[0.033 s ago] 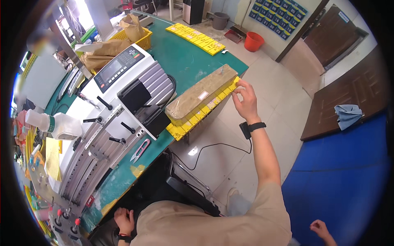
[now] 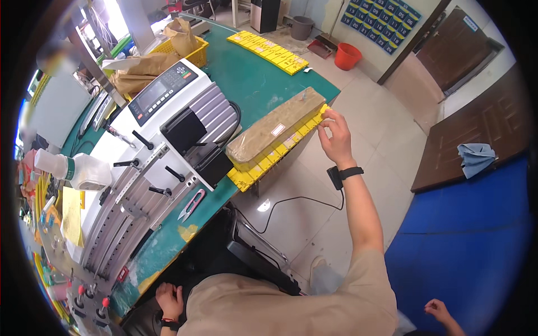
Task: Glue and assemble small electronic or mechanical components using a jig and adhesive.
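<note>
My right hand [image 2: 336, 136] reaches out to the far end of a segmented yellow strip [image 2: 252, 175], its thumb and forefinger pinched on the corner. On this strip lies a long block wrapped in brown, clear-filmed covering [image 2: 274, 124], with a small white label on its side. Both sit along the right edge of the green table [image 2: 255, 84]. Low at the left, beside my body, my left hand [image 2: 169, 299] rests with fingers loosely bent and thumb apart. Nothing shows in it.
A white machine with keypad [image 2: 163, 92] and metal rails stands left of the block. Pink-handled thread snips [image 2: 193, 205] lie near the table edge. Another yellow strip [image 2: 268, 51] lies at the back. A black chair [image 2: 246, 246] is below the table. Another person's hand [image 2: 437, 309] shows lower right.
My hands, the strip and the block stay in place. At the lower right, a little more of the other person's pale clothing shows.
</note>
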Motion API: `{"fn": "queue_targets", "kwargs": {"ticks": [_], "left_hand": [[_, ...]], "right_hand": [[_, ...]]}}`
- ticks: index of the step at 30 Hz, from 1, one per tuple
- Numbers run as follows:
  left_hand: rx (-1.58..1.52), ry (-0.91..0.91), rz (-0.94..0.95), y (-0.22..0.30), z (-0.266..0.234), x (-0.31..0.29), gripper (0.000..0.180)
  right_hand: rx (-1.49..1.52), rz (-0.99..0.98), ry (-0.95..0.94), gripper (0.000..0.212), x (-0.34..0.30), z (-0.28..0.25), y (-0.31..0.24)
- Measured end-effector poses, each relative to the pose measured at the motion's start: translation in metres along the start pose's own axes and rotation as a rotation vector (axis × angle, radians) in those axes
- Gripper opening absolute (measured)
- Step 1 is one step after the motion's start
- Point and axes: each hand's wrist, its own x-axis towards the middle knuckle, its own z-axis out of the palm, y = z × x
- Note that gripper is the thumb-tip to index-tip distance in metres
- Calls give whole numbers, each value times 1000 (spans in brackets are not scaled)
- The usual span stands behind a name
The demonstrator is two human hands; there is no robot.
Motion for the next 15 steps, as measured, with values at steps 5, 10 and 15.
{"fn": "queue_targets", "kwargs": {"ticks": [5, 10, 15], "left_hand": [[21, 13, 2, 1, 1, 1, 29], [6, 13, -10, 2, 0, 3, 30], [-374, -302, -113, 58, -71, 33, 19]], "right_hand": [[84, 54, 11, 13, -3, 9, -1], [770, 619, 538, 9, -2, 10, -12], [721, 565, 502, 10, -79, -52, -116]]}}
